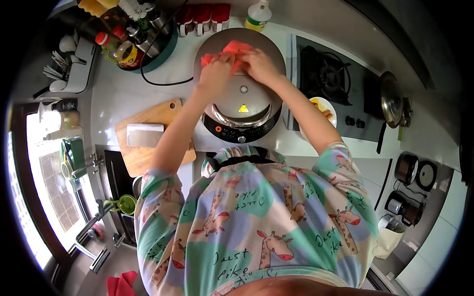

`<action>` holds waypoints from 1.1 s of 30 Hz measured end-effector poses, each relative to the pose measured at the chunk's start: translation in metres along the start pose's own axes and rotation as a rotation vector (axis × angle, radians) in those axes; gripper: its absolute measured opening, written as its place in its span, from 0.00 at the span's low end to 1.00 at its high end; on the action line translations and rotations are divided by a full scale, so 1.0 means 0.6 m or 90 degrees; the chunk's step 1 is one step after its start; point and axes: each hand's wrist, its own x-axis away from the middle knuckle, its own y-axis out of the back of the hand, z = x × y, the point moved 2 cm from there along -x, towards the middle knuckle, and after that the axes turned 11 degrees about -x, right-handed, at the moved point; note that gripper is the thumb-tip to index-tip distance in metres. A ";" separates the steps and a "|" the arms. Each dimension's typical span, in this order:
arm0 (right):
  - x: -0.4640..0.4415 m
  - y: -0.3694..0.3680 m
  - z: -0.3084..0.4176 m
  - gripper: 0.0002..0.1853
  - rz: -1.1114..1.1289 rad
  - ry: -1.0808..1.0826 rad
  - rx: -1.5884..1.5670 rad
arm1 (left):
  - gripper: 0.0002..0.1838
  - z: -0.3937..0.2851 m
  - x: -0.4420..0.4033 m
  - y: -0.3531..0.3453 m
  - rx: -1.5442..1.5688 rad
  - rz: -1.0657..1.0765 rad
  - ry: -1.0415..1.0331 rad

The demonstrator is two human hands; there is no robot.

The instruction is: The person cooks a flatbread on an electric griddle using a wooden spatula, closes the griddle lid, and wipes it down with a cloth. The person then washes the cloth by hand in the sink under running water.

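Note:
A red cloth is bunched between my two hands at the far part of a round electric griddle. My left hand has its fingers closed on the cloth's left part. On the other side, my right hand grips the cloth too, with its fingertips partly hidden in the folds. The griddle's lid is down, showing a yellow warning sticker and a curved silver handle. Whether the cloth presses on the lid or hangs just above it, I cannot tell.
Left of the griddle, a cleaver lies on a wooden cutting board. A gas stove and a plate of food are on the right. Bottles stand in a round tray; a black cord crosses the counter.

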 end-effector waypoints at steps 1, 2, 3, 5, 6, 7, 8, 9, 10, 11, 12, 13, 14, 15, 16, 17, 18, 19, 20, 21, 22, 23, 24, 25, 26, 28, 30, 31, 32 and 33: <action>-0.016 0.005 -0.011 0.13 -0.016 -0.010 0.003 | 0.21 0.010 -0.021 -0.004 0.005 -0.031 -0.010; -0.033 0.009 -0.020 0.13 -0.033 -0.020 0.005 | 0.19 0.024 -0.053 -0.010 0.004 0.007 0.010; -0.054 0.011 -0.034 0.11 -0.046 -0.034 -0.010 | 0.16 0.037 -0.088 -0.019 0.002 0.045 0.031; -0.085 0.015 -0.054 0.09 -0.073 -0.063 -0.042 | 0.14 0.036 -0.120 -0.007 0.010 0.137 0.062; -0.087 0.019 -0.054 0.09 -0.069 -0.059 -0.036 | 0.13 0.032 -0.138 0.018 0.018 0.188 0.074; -0.089 0.024 -0.054 0.08 -0.066 -0.054 -0.032 | 0.13 0.032 -0.148 0.034 0.025 0.239 0.087; -0.088 0.025 -0.054 0.07 -0.061 -0.051 -0.029 | 0.13 0.028 -0.142 0.033 0.008 0.239 0.057; -0.072 0.021 -0.053 0.07 -0.049 -0.031 -0.021 | 0.12 0.022 -0.129 0.024 -0.008 0.240 0.026; -0.049 0.030 -0.030 0.08 0.014 -0.095 -0.033 | 0.12 0.015 -0.114 0.012 -0.025 0.241 -0.005; -0.020 0.028 -0.019 0.09 0.001 -0.054 -0.037 | 0.13 0.009 -0.093 -0.006 -0.013 0.164 -0.038; 0.005 0.022 -0.016 0.11 -0.011 -0.014 -0.043 | 0.13 0.004 -0.064 -0.028 0.000 0.089 -0.071; 0.023 0.016 -0.018 0.11 -0.041 0.007 -0.028 | 0.14 -0.005 -0.042 -0.027 0.014 0.016 -0.105; 0.040 0.009 -0.020 0.12 -0.070 0.028 -0.014 | 0.14 -0.010 -0.035 -0.030 0.016 0.029 -0.084; 0.048 0.006 -0.021 0.13 -0.100 0.050 0.001 | 0.14 -0.020 -0.036 -0.015 0.018 0.041 -0.063; 0.045 0.005 -0.027 0.14 -0.101 0.051 0.004 | 0.14 -0.026 -0.037 -0.006 0.019 0.052 -0.042; 0.032 0.005 -0.036 0.14 -0.101 0.055 0.008 | 0.14 -0.022 -0.046 -0.010 0.028 0.071 -0.041; 0.018 0.006 -0.047 0.15 -0.103 0.059 0.011 | 0.14 -0.012 -0.064 -0.015 0.036 0.089 -0.040; 0.001 0.012 -0.054 0.15 -0.102 0.036 -0.010 | 0.14 -0.002 -0.083 -0.020 0.043 0.107 -0.040; -0.018 0.021 -0.062 0.15 -0.102 0.013 -0.031 | 0.13 0.005 -0.102 -0.021 0.045 0.079 -0.037; -0.037 0.029 -0.070 0.16 -0.104 -0.009 -0.051 | 0.12 0.013 -0.124 -0.021 0.047 0.049 -0.036; -0.057 0.030 -0.086 0.16 -0.099 -0.055 -0.057 | 0.11 0.019 -0.144 -0.019 0.048 0.019 -0.035; -0.075 0.029 -0.099 0.16 -0.094 -0.102 -0.064 | 0.11 0.021 -0.162 -0.021 0.041 0.065 -0.024; -0.087 0.034 -0.100 0.16 -0.089 -0.146 -0.070 | 0.11 0.020 -0.182 -0.016 0.033 0.110 -0.012; -0.090 0.038 -0.100 0.14 -0.086 -0.159 -0.082 | 0.11 0.017 -0.196 -0.013 0.025 0.154 0.001; -0.084 0.040 -0.098 0.13 -0.082 -0.139 -0.071 | 0.09 0.009 -0.196 -0.012 0.012 0.145 -0.003; -0.057 0.047 -0.091 0.13 -0.068 -0.103 -0.051 | 0.07 -0.017 -0.172 -0.014 -0.012 0.133 -0.009; 0.021 0.063 -0.055 0.12 -0.041 -0.080 -0.057 | 0.09 -0.055 -0.120 -0.032 -0.090 0.096 -0.087; 0.059 0.070 -0.029 0.12 -0.074 -0.043 -0.031 | 0.10 -0.077 -0.089 -0.037 -0.109 0.059 -0.121; 0.089 0.066 -0.027 0.13 -0.101 -0.033 -0.035 | 0.11 -0.096 -0.065 -0.035 -0.102 0.011 -0.124; 0.114 0.058 -0.027 0.13 -0.126 -0.024 -0.039 | 0.12 -0.113 -0.043 -0.032 -0.094 -0.035 -0.126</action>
